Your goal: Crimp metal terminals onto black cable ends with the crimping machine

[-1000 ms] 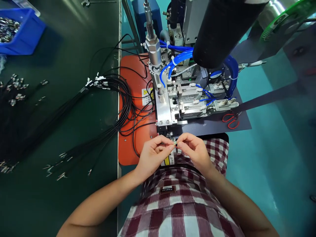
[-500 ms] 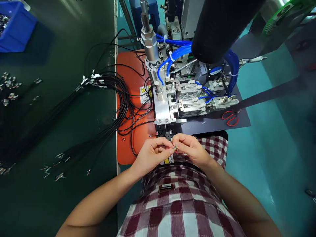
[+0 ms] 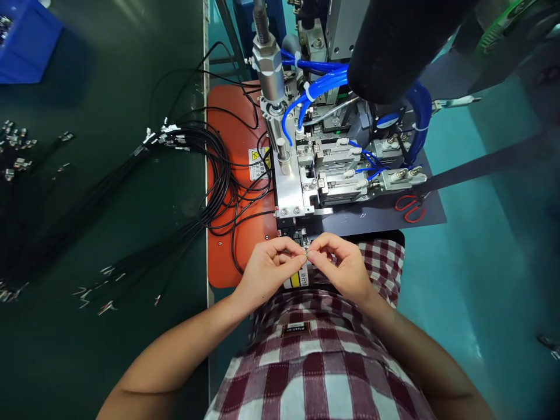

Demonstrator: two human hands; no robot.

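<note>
My left hand [image 3: 265,269] is closed, its thumb and forefinger pinching thin coloured wires [image 3: 307,254]. From the other side, my right hand [image 3: 343,267] pinches the same wires, so the two sets of fingertips nearly meet. Only a tiny greenish bit shows between them; the rest is hidden by the fingers. Both hands are just in front of the metal machine [image 3: 289,195], above its near edge. A yellow-and-white label [image 3: 298,279] shows below the fingertips.
Left of the machine, black cables [image 3: 219,175] lie coiled across an orange plate [image 3: 221,259] and the dark green table [image 3: 144,350]. A blue bin [image 3: 32,46] stands far left. Red-handled scissors [image 3: 411,209] lie right of the machine. Blue air hoses [image 3: 328,79] arch above it.
My fingertips have moved slightly up and left and closed nearer together. Less of the coloured wires shows between them. The view has shifted a little.
</note>
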